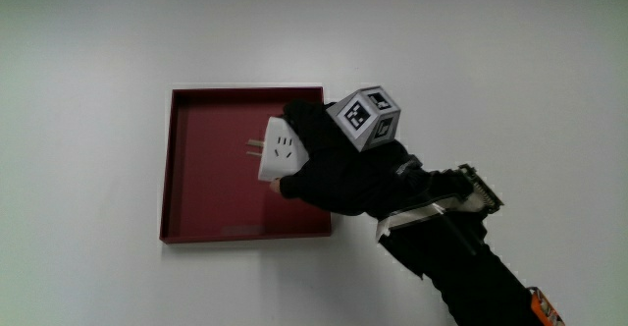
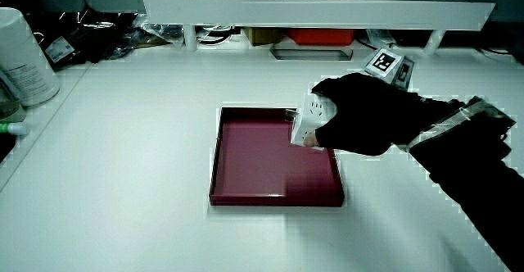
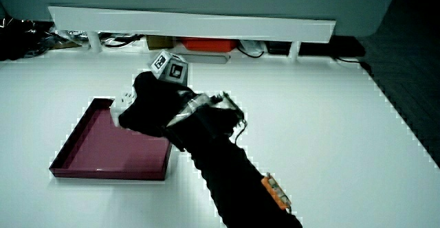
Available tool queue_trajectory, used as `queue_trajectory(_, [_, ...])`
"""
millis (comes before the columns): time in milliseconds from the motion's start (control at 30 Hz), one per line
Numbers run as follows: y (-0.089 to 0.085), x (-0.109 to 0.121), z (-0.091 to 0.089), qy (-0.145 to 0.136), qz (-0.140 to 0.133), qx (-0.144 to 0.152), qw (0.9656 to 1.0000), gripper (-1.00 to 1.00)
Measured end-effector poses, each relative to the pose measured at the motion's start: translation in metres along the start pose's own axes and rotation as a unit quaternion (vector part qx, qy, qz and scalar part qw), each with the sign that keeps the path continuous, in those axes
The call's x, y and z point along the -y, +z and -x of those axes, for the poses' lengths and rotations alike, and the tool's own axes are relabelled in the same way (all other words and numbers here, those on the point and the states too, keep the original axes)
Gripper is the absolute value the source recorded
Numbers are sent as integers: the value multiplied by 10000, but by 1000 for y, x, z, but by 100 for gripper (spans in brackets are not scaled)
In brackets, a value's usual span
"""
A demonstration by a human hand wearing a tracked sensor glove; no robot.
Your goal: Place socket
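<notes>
A white socket adapter [image 1: 282, 149] with metal prongs is held in the gloved hand [image 1: 329, 164], whose fingers are curled around it. The hand holds it over the dark red square tray [image 1: 196, 203], above the tray's side nearest the forearm. In both side views the socket [image 2: 304, 122] [image 3: 123, 100] sits a little above the tray floor [image 2: 254, 161] [image 3: 93, 149], not resting on it. The patterned cube [image 1: 367, 116] on the back of the hand faces upward.
A low white partition [image 2: 319, 11] runs along the table's edge farthest from the person, with cables and small items under it. In a side view a white cylindrical container [image 2: 23, 55] stands at the table's edge. The black-sleeved forearm [image 1: 461, 257] crosses the table beside the tray.
</notes>
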Motion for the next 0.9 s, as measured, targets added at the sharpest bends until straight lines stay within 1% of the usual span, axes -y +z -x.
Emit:
queue_trajectory(33, [-8,-3,-4,21,102,-61,9999,0])
queue_trajectory(67, [-12,-5,-3,19,149,-81,9999,0])
queue_trajectory(100, [-14,-5,2,77,150,23,9999,0])
queue_trajectory(133, [-22,-8,-2,28,216,-31,9998,0])
queue_trajectory(167, [-26,-10,-2,55,285,-76,9995,0])
queue_trajectory(200, [-32,-12,-2,-23,323,16,9995,0])
queue_trajectory(233, [-35,-14,-1,10,384,-33,9993,0])
queue_trajectory(300, [-46,-18,-4,-38,500,-85,9987,0])
queue_trajectory(433, [-59,-22,-9,-120,672,-97,9976,0])
queue_trajectory(467, [-63,-23,-11,-135,721,-172,9972,0])
queue_trajectory(500, [-69,-26,-17,-220,795,-84,9966,0])
queue_trajectory(533, [-71,-27,-18,-265,842,-113,9960,0])
queue_trajectory(567, [-74,-27,-19,-297,824,-113,9961,0])
queue_trajectory(633, [-79,-28,-21,-366,893,-81,9953,0])
queue_trajectory(667, [-84,-30,-25,-381,960,-11,9947,0])
queue_trajectory(700, [-84,-30,-24,-404,982,-74,9943,0])
queue_trajectory(733, [-88,-31,-27,-452,1021,-1,9937,0])
queue_trajectory(767, [-88,-31,-28,-473,1049,-49,9933,0])
queue_trajectory(833, [-93,-33,-34,-540,1114,-51,9923,0])
queue_trajectory(867, [-93,-32,-34,-584,1117,-62,9920,0])
queue_trajectory(900, [-97,-34,-37,-602,1151,1,9915,0])
